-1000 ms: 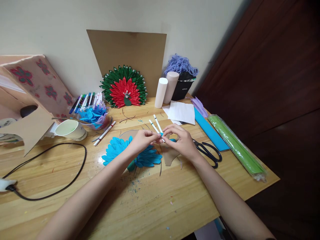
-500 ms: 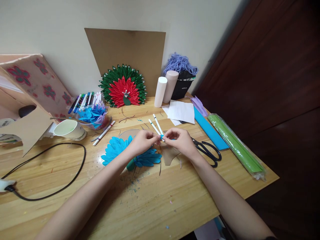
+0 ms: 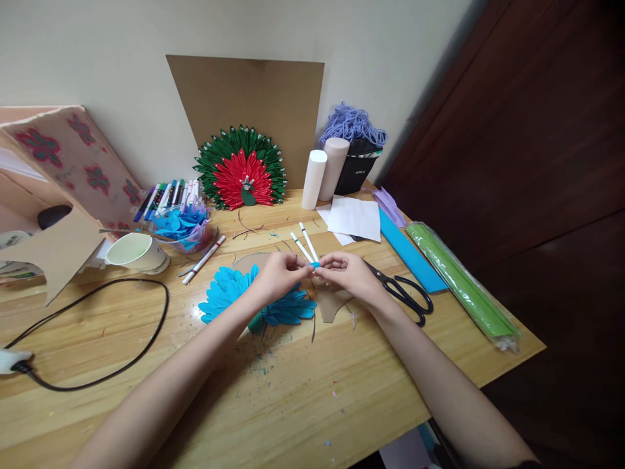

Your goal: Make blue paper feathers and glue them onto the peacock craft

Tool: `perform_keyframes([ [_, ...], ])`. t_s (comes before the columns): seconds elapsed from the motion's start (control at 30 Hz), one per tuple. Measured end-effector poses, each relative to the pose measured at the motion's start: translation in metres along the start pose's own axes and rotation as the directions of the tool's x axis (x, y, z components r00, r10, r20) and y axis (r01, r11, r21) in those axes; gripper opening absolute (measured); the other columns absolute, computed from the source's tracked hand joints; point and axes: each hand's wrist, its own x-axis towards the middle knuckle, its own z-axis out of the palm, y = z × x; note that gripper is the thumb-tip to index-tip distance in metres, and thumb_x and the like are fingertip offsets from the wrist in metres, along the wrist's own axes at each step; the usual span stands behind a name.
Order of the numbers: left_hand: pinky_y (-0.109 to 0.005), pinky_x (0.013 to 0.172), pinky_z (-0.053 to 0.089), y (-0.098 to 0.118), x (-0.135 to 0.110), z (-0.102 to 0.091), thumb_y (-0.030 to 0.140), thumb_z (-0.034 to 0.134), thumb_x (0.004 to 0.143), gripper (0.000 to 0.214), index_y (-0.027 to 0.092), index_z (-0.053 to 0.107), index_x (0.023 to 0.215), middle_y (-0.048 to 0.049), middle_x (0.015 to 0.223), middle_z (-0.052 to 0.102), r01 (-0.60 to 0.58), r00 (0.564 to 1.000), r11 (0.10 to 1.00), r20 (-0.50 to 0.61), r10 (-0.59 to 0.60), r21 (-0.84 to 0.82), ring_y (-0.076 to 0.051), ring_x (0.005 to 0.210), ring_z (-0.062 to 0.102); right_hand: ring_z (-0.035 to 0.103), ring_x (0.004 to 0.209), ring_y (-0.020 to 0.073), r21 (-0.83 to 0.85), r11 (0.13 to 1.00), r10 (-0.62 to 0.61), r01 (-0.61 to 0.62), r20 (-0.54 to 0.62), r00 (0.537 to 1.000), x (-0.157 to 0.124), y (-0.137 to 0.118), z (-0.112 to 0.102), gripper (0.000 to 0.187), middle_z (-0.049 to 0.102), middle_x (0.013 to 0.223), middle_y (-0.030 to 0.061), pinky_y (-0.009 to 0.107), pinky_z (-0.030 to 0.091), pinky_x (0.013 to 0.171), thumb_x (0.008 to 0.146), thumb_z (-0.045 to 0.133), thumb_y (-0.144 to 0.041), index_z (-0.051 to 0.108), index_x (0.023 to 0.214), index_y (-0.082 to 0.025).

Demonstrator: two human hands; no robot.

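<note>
Between the fingertips of my left hand [image 3: 286, 277] and my right hand [image 3: 346, 273] is a small blue paper piece [image 3: 315, 265], pinched from both sides. Below my left forearm lies a fan of blue paper petals [image 3: 227, 296] with a green body [image 3: 256, 322], partly hidden by the arm. A brown cardboard cutout [image 3: 332, 307] lies under my right hand. Two white markers [image 3: 308, 241] rest just beyond my fingertips. Black-handled scissors [image 3: 405, 293] lie to the right of my right hand, their tips hidden behind it.
A red and green paper peacock [image 3: 241, 169] leans on a cardboard sheet [image 3: 258, 98] at the back. Left stand a paper cup [image 3: 137, 254], a bowl of blue scraps [image 3: 180, 228] and a black cable [image 3: 161, 332]. Right lie a blue strip [image 3: 415, 257] and a green wrapped pack [image 3: 459, 283].
My right fingers have drawn slightly left, closer to my left fingertips, around the blue paper piece. More of the scissors shows now. The rest of the table looks the same.
</note>
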Motion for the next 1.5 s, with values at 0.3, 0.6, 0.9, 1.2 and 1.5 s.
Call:
perform_keyframes([
  [0.3, -0.019, 0.045, 0.035, -0.004, -0.002, 0.004, 0.032, 0.058, 0.069, 0.024, 0.01, 0.064, 0.071, -0.0014, 0.058, 0.059, -0.08, 0.994, 0.983, -0.061, 0.091, 0.166, -0.009, 0.05, 0.049, 0.054, 0.056, 0.0098, -0.036, 0.997, -0.068, 0.067, -0.014, 0.998, -0.001, 0.0, 0.002, 0.018, 0.061, 0.063, 0.0007, 0.022, 0.042, 0.053, 0.058, 0.07, -0.028, 0.061, 0.066, -0.014],
  [0.6, -0.021, 0.054, 0.042, -0.005, 0.003, -0.002, 0.028, 0.051, 0.074, 0.024, 0.009, 0.065, 0.072, -0.0045, 0.065, 0.065, -0.062, 0.996, 0.992, 0.077, 0.053, 0.11, -0.012, 0.057, 0.056, 0.05, 0.047, 0.0074, 0.023, 1.0, 0.011, -0.011, 0.014, 1.0, -0.001, -0.002, 0.0, 0.014, 0.061, 0.055, -0.0004, 0.021, 0.038, 0.049, 0.059, 0.068, -0.026, 0.064, 0.062, -0.013],
  [0.9, -0.03, 0.081, 0.046, 0.006, -0.005, -0.014, 0.024, 0.061, 0.075, 0.036, 0.02, 0.058, 0.111, -0.0094, 0.112, 0.057, -0.511, 0.851, 0.757, 0.114, 0.514, 0.407, -0.017, 0.097, 0.056, 0.053, 0.054, 0.0059, 0.145, 0.98, 0.128, -0.139, 0.084, 0.988, 0.001, -0.002, -0.007, 0.017, 0.066, 0.063, 0.0024, 0.019, 0.042, 0.056, 0.061, 0.069, -0.03, 0.067, 0.062, -0.013],
  [1.2, -0.023, 0.067, 0.045, 0.007, -0.003, -0.01, 0.016, 0.056, 0.079, 0.011, 0.017, 0.066, 0.085, -0.003, 0.081, 0.066, -0.502, 0.845, 0.741, 0.072, 0.53, 0.446, -0.012, 0.073, 0.059, 0.058, 0.066, 0.0124, -0.088, 0.989, -0.122, 0.117, -0.053, 0.991, -0.001, -0.005, -0.009, 0.021, 0.065, 0.073, 0.0042, 0.025, 0.045, 0.061, 0.068, 0.066, -0.035, 0.065, 0.074, -0.015],
  [1.5, -0.02, 0.061, 0.045, 0.012, -0.007, -0.006, 0.018, 0.057, 0.077, 0.009, 0.015, 0.065, 0.08, -0.0022, 0.074, 0.067, -0.381, 0.916, 0.834, 0.041, 0.399, 0.4, -0.01, 0.065, 0.059, 0.058, 0.078, 0.0168, -0.496, 0.643, -0.637, 0.584, 0.077, 0.767, -0.012, -0.016, -0.008, 0.007, 0.062, 0.08, 0.0035, 0.03, 0.045, 0.072, 0.075, 0.06, -0.021, 0.064, 0.079, -0.02],
])
